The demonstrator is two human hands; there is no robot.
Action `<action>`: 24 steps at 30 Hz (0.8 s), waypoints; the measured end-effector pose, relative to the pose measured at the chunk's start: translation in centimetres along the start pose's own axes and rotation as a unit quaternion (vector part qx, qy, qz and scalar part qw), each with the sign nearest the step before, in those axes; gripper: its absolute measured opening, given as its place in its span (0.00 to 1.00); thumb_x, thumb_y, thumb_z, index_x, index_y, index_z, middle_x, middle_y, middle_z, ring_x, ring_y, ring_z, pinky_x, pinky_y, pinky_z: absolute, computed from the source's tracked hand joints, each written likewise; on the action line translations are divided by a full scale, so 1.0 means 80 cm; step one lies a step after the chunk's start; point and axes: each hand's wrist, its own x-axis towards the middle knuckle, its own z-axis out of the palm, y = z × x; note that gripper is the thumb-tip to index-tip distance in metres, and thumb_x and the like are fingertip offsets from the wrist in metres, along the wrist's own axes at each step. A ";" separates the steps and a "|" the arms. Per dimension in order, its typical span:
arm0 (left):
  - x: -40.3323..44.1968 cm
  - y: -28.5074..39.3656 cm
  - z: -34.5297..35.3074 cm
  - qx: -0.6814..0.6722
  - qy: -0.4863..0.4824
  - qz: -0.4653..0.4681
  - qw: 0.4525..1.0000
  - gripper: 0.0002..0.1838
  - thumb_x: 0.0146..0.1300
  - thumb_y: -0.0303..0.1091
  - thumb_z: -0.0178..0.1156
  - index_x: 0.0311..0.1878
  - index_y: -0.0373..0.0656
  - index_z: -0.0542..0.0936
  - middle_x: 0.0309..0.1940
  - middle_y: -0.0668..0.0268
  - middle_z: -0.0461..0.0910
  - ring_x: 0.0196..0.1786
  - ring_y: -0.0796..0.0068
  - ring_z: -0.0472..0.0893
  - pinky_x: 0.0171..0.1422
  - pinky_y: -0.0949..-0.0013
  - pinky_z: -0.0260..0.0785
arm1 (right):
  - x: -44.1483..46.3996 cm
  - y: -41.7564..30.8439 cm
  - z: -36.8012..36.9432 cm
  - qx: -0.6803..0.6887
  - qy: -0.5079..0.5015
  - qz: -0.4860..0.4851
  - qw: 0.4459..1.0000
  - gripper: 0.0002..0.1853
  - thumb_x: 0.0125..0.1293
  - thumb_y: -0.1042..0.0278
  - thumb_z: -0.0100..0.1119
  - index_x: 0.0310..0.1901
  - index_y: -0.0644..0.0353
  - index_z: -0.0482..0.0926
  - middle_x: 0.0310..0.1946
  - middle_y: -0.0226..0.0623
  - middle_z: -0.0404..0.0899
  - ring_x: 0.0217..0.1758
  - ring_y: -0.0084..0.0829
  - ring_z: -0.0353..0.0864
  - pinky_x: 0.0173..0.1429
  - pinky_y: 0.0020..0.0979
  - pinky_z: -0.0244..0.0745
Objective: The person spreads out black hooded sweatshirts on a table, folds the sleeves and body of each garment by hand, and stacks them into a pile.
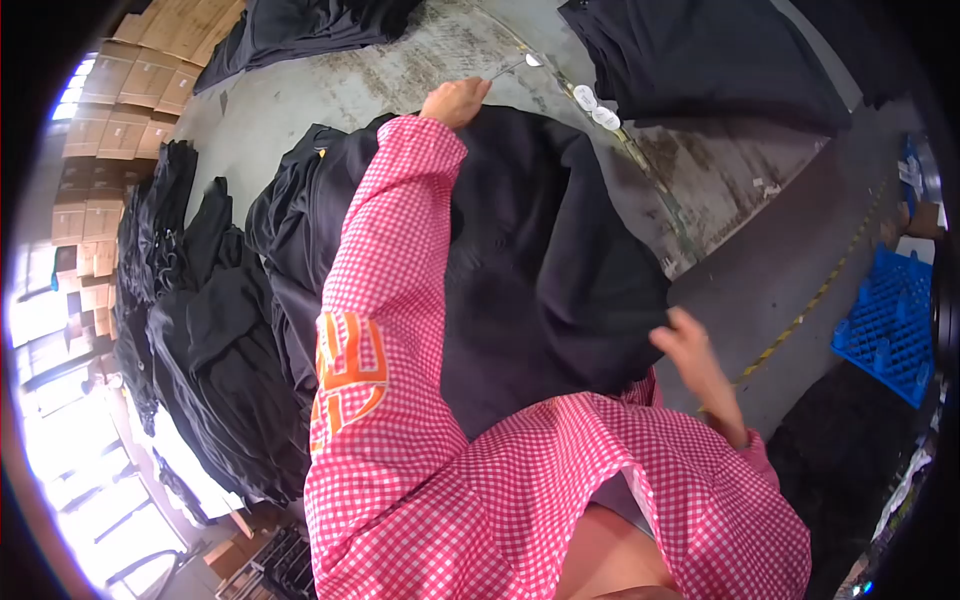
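Black cloth garments (510,250) are spread over the table in front of me, with loose folds on their right side. My left hand (455,102) reaches across to their far edge, its fingers closed. From those fingers a thin metal tool (505,70) sticks out, and its far end meets a white round disc; its exact kind is unclear. At the cloth's right edge is my right hand (690,355), slightly blurred, thumb and forefinger apart and nothing visible in it.
More white discs (605,118) lie on the worn tabletop (430,60). Folded black cloth (710,60) sits at the far right, and black garments (220,330) are heaped at left. Cardboard boxes (110,130) are stacked beyond. A blue plastic pallet (885,325) stands right.
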 end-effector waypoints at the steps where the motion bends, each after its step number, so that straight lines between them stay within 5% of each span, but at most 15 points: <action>1: 0.014 0.000 -0.003 -0.005 -0.029 0.004 1.000 0.38 0.59 0.66 0.48 0.63 0.45 0.70 0.57 0.57 0.74 0.60 0.56 0.72 0.64 0.58 0.63 | 0.004 -0.003 -0.052 -0.008 0.034 -0.008 0.999 0.08 0.59 0.68 0.58 0.31 0.58 0.69 0.25 0.25 0.66 0.28 0.19 0.61 0.35 0.19 0.59; 8: 0.028 -0.003 -0.005 -0.047 -0.228 0.034 0.972 0.29 0.61 0.59 0.51 0.52 0.41 0.74 0.46 0.59 0.77 0.49 0.63 0.75 0.54 0.62 0.67 | 0.009 -0.011 -0.332 -0.070 0.271 -0.064 0.958 0.06 0.66 0.66 0.54 0.35 0.58 0.70 0.30 0.21 0.67 0.33 0.14 0.61 0.40 0.14 0.56; 11: 0.027 -0.012 -0.007 -0.067 -0.300 0.055 0.950 0.26 0.62 0.55 0.53 0.48 0.40 0.76 0.42 0.60 0.79 0.44 0.66 0.76 0.50 0.64 0.69 | 0.032 -0.048 -0.324 -0.174 0.336 -0.084 0.922 0.07 0.66 0.65 0.55 0.37 0.59 0.71 0.33 0.22 0.69 0.35 0.14 0.62 0.43 0.14 0.56; 15: 0.015 -0.023 -0.018 -0.090 -0.370 0.069 0.922 0.23 0.63 0.52 0.54 0.43 0.38 0.78 0.37 0.61 0.80 0.40 0.69 0.78 0.46 0.65 0.71 | 0.065 -0.069 -0.363 -0.232 0.325 -0.121 0.909 0.09 0.67 0.64 0.55 0.41 0.61 0.74 0.38 0.24 0.72 0.42 0.17 0.67 0.51 0.16 0.59; 19: -0.012 -0.020 -0.021 -0.091 -0.241 0.064 0.964 0.23 0.59 0.52 0.59 0.46 0.42 0.80 0.39 0.65 0.81 0.39 0.74 0.79 0.48 0.70 0.71 | 0.073 -0.034 -0.439 -0.247 0.312 -0.099 0.912 0.11 0.67 0.63 0.54 0.45 0.61 0.74 0.43 0.26 0.73 0.48 0.19 0.69 0.55 0.18 0.59; 24: -0.040 0.037 -0.066 -0.058 -0.302 -0.008 0.951 0.19 0.59 0.44 0.59 0.48 0.39 0.77 0.41 0.64 0.79 0.41 0.72 0.76 0.50 0.72 0.69 | 0.112 -0.062 -0.411 -0.242 0.285 -0.071 0.925 0.14 0.68 0.62 0.54 0.49 0.61 0.73 0.48 0.29 0.72 0.52 0.21 0.68 0.58 0.21 0.58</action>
